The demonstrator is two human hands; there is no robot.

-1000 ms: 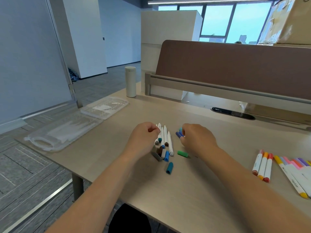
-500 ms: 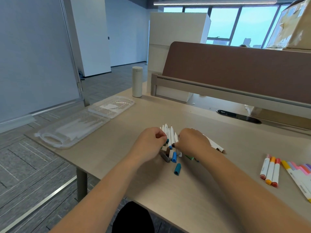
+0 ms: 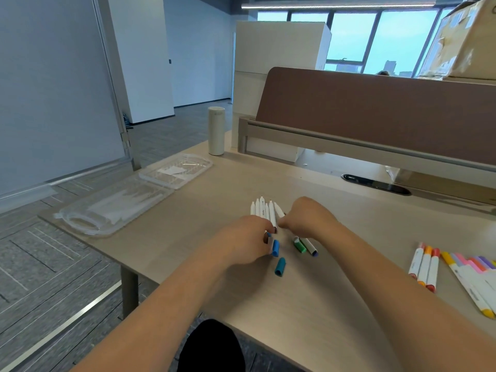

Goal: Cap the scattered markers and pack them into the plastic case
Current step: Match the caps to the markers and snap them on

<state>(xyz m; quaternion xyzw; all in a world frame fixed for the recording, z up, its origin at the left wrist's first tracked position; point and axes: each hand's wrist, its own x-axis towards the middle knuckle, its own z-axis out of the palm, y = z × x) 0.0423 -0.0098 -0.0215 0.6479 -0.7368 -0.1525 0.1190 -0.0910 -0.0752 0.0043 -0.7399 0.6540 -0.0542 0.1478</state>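
Step in hand: capping; packing not yet begun.

Your left hand (image 3: 241, 244) is curled round the near ends of the white markers (image 3: 261, 209). They form a fanned bundle on the bench (image 3: 322, 304), tapered white ends pointing away from you. Your right hand (image 3: 308, 220) is also closed, thumb and finger pinching the rightmost marker of that bundle.

Loose by your hands:
- a teal cap (image 3: 280, 267)
- a blue cap (image 3: 275, 247) at your left fingers; cannot tell whether it sits on a marker
- a green cap (image 3: 299, 245) just beside a purple-tipped marker (image 3: 311, 248)

Capped markers (image 3: 425, 267) lie in rows at far right. The plastic case (image 3: 112, 210) lies open, well apart to the left, with no markers visible in it.

Judgement: roughly mid-task. The next move calls for drawing one marker free, matching cap colour to tip, and pressing the cap on straight. The bundle's coloured ends are hidden under your left hand, so check the colour first.
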